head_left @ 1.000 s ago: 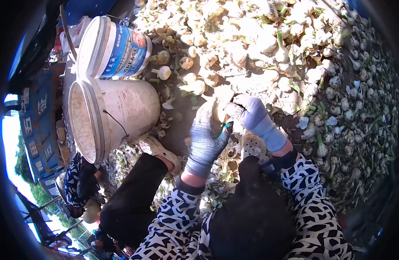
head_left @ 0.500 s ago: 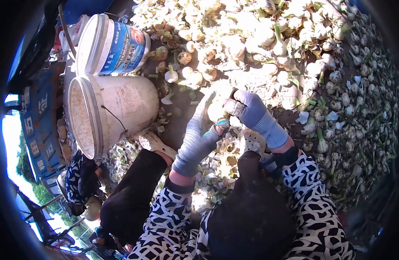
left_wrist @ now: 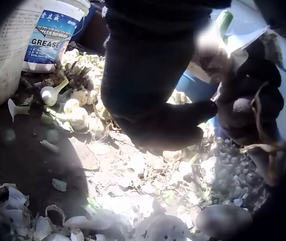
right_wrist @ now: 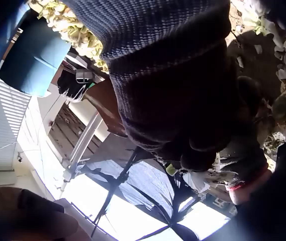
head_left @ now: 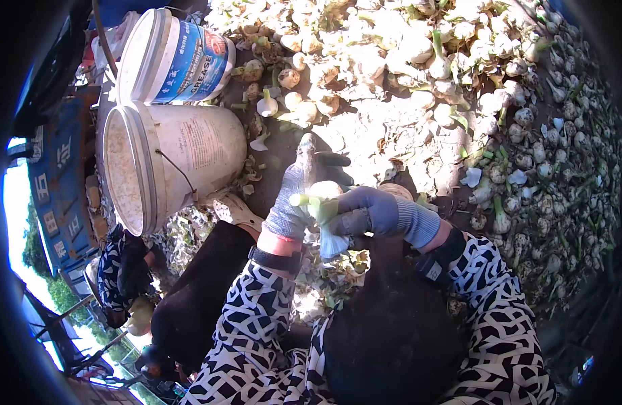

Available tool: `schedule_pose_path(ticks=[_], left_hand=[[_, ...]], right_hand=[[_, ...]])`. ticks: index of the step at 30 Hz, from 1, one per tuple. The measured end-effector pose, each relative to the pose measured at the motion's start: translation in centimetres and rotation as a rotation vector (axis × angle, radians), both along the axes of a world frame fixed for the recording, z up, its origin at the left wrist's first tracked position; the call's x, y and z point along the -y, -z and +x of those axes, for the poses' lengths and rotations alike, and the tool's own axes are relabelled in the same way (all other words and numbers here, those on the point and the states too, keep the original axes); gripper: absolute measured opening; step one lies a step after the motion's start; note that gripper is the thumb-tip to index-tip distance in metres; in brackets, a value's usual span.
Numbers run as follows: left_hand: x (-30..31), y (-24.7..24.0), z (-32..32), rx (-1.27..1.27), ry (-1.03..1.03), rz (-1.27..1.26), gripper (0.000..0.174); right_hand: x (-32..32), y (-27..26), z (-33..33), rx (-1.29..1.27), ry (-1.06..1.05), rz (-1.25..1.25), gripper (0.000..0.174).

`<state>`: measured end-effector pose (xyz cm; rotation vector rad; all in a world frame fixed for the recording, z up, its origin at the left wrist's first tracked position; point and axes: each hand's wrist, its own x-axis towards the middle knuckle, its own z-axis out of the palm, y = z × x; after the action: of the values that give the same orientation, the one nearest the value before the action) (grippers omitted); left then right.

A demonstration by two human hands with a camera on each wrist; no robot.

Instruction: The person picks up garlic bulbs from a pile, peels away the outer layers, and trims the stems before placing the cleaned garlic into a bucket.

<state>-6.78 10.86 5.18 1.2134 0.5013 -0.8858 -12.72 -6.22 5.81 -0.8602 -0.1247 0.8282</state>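
In the head view, a garlic bulb (head_left: 324, 190) with a cut green stem (head_left: 299, 200) is between my gloved hands, close to my lap. My right hand (head_left: 373, 212) grips it with curled fingers, and a pale strip of skin (head_left: 332, 244) hangs under it. The left hand (head_left: 297, 182) is just behind the bulb, fingers extended forward and apart. In the left wrist view the left hand (left_wrist: 158, 125) is in shadow, next to the right hand (left_wrist: 250, 105) and the green stem (left_wrist: 224, 21). The right wrist view shows the right hand (right_wrist: 183, 125) mostly dark.
Two white buckets, one plain (head_left: 203, 145) and one with a blue grease label (head_left: 196, 64), lie at the left. Piled garlic (head_left: 419, 54) covers the ground ahead, with more bulbs (head_left: 547, 175) at the right. Loose skins (head_left: 331, 287) lie between my legs. Another person (head_left: 122, 277) is at the left.
Both hands have come back toward my body. The left hand's fingers have spread, while the right hand has turned inward with the garlic bulb, whose stem now points left.
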Motion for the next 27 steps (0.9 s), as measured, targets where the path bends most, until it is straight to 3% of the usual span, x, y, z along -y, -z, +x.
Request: schedule_pose_path(ticks=[1, 3, 4, 5, 7, 8, 9, 11, 12, 13, 14, 15, 16, 17, 19, 20, 21, 23, 24, 25, 26, 27], left_hand=[[0.3, -0.8, 0.5, -0.048, -0.032, 0.025, 0.065], [1.0, -1.1, 0.3, 0.127, -0.384, -0.051, 0.067], [1.8, -3.2, -0.5, 0.201, -0.373, -0.224, 0.062], [2.9, -4.8, -1.3, 0.216, -0.422, -0.25, 0.052], [2.4, -4.8, -3.4, 0.86, 0.084, 0.39, 0.043], [2.3, -3.6, -3.8, 0.661, -0.083, 0.234, 0.032], [1.0, -1.5, -3.7, 0.667, -0.088, 0.243, 0.032], [-1.3, 2.2, -3.6, 0.73, -0.086, 0.4, 0.029], [0.1, -0.5, -2.7, 0.675, -0.194, 0.253, 0.022], [0.1, -1.9, -1.7, 0.295, -0.509, -0.557, 0.021], [-0.3, -2.7, -0.9, 0.205, -0.589, -0.634, 0.022], [-0.8, -3.1, -0.3, 0.12, -0.67, -0.711, 0.023], [-1.3, -3.2, 0.0, 0.16, -0.764, -0.605, 0.026], [-2.7, -2.1, 0.2, 0.21, -0.74, -0.708, 0.035], [-2.6, -2.7, 0.6, 0.192, -0.706, -0.581, 0.038], [-2.6, -1.7, 0.5, 0.229, -0.699, -0.42, 0.035], [-2.4, -1.5, 0.6, 0.162, -0.7, -0.373, 0.037], [-1.7, -0.5, -0.6, 0.784, -0.236, 0.316, 0.037], [-1.1, -1.6, -0.5, 0.783, -0.169, 0.269, 0.036], [-1.3, -1.3, -0.5, 0.986, -0.039, 0.437, 0.03], [-1.2, -1.1, -0.8, 0.87, -0.112, 0.385, 0.029], [-0.6, -1.7, -1.0, 0.753, -0.176, 0.332, 0.028]], right_hand=[[0.3, 1.1, 0.5, 0.005, -0.003, -0.002, 0.019], [1.8, 3.2, 2.3, -0.291, -0.101, 0.515, 0.028], [1.3, 3.3, 1.8, -0.45, 0.035, 0.486, 0.032], [1.2, 3.3, 1.8, -0.452, 0.039, 0.487, 0.032], [0.6, 2.6, 2.0, -0.45, 0.081, 0.519, 0.031], [0.3, 2.8, 2.0, -0.348, 0.061, 0.503, 0.033], [-0.1, 4.6, 1.9, -0.366, -0.032, 0.593, 0.031], [-0.2, 5.1, 1.8, -0.337, -0.013, 0.405, 0.039], [0.7, 2.7, 1.7, -0.349, 0.102, 0.369, 0.039], [1.7, 0.0, 1.4, -0.362, 0.217, 0.335, 0.04], [3.2, 0.2, 0.5, -0.374, 0.216, 0.42, 0.041], [4.9, 0.4, -1.0, -0.301, 0.287, 0.291, 0.042], [6.5, 1.4, -1.7, -0.265, 0.203, 0.462, 0.04], [8.2, 0.2, -2.5, -0.153, 0.234, 0.431, 0.033], [8.9, -3.2, -1.7, -0.127, 0.189, 0.321, 0.038], [8.7, -0.6, -1.8, -0.103, -0.011, 0.39, 0.024], [6.9, -1.7, -0.3, 0.145, -0.204, -0.216, 0.039], [3.6, -0.9, 1.2, 0.863, -0.45, -1.265, 0.074], [2.8, -0.2, 1.8, 0.823, -0.257, -1.217, 0.076], [2.2, 0.1, 2.4, 0.782, -0.072, -1.159, 0.078], [1.4, -0.5, 2.9, 0.772, 0.069, -1.14, 0.075], [0.5, -1.0, 3.6, 0.843, 0.01, -1.232, 0.059]])
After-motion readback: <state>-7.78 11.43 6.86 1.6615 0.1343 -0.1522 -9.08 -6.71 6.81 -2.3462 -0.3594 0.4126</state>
